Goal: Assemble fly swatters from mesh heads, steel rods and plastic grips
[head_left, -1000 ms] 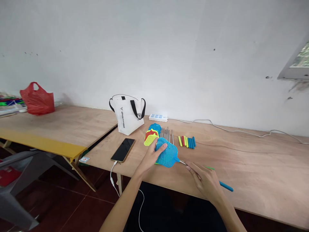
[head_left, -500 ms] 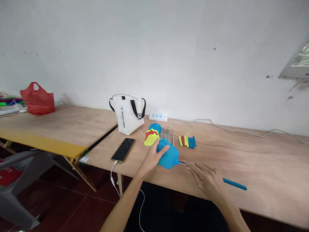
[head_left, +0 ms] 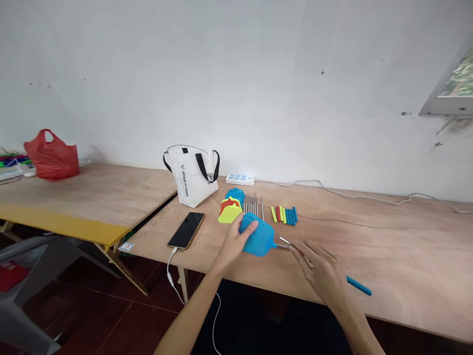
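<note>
A blue fly swatter (head_left: 257, 236) with a perforated head lies slantwise across my front. My left hand (head_left: 238, 235) pinches the head's left edge, thumb on top. Around the swatter's metal rod my right hand (head_left: 318, 264) is closed, just right of the head. A slim metal tip (head_left: 284, 240) also pokes out of the right fingers above the rod; the rest of it is hidden by the hand. The blue handle (head_left: 359, 285) shows beyond my right wrist.
Blue, red and yellow swatter heads (head_left: 229, 214), several metal rods (head_left: 252, 204) and coloured handles (head_left: 290, 215) lie behind. A phone (head_left: 186, 230) on a cable, a white bag (head_left: 188, 180) and a power strip (head_left: 240, 179) share the table (head_left: 406, 266).
My right hand has shifted slightly right along the rod. The slim metal tip now stands apart from the rod, angled upward. My left hand keeps its hold on the head.
</note>
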The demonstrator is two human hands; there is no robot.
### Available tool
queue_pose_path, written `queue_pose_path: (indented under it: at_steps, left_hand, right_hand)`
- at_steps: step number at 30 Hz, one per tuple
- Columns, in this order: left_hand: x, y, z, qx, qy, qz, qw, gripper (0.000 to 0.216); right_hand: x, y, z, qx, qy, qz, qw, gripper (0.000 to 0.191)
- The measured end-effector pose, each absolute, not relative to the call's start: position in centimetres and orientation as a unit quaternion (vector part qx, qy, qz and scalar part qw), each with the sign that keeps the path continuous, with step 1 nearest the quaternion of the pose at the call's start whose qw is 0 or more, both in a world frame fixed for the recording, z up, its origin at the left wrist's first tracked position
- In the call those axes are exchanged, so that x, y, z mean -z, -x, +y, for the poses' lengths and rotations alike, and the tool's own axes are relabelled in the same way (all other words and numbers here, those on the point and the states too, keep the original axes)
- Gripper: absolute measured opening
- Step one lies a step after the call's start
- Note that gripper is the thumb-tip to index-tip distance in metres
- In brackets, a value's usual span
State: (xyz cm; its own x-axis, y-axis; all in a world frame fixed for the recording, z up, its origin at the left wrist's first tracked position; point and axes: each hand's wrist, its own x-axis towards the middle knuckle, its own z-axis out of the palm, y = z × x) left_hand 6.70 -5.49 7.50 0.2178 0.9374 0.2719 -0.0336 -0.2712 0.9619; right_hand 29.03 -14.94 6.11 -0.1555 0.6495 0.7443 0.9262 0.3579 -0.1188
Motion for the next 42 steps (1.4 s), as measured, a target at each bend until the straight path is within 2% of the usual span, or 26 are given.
queue_pose_path:
  at_steps: [4, 9, 17, 24, 31, 38, 42]
  left_hand:
    - [-7.9, -5.3, -4.5, -0.556, -0.515, 0.375, 0.533, 0.044]
    - [-8.3, -5.3, -4.7, -0.551, -0.506, 0.361, 0.557, 0.044]
    - [-8.3, -6.6, -5.5, -0.534, -0.508, 0.363, 0.570, 0.043]
    - [-8.5, -6.3, -5.4, -0.530, -0.483, 0.353, 0.601, 0.044]
    - [-8.5, -6.3, -5.4, -0.527, -0.508, 0.351, 0.584, 0.043]
    - [-8.6, -6.2, -6.1, -0.519, -0.599, 0.358, 0.494, 0.040]
    - [-8.4, -6.9, -7.0, -0.508, -0.630, 0.355, 0.468, 0.035]
  right_hand:
    - [-6.1, -29.3, -14.9, 0.145, 0.547, -0.735, 0.374, 0.031]
    - [-6.6, -28.4, -15.3, 0.080, 0.527, -0.749, 0.393, 0.029]
    - [-6.5, -27.6, -15.4, 0.060, 0.503, -0.767, 0.393, 0.029]
    - [-6.7, -27.6, -15.4, 0.043, 0.503, -0.750, 0.428, 0.027]
    - [-6.9, -27.6, -15.5, 0.021, 0.504, -0.764, 0.403, 0.032]
    - [-5.8, -28.7, -15.2, 0.128, 0.515, -0.777, 0.337, 0.034]
    - [-5.2, -29.1, -15.2, 0.185, 0.505, -0.777, 0.328, 0.034]
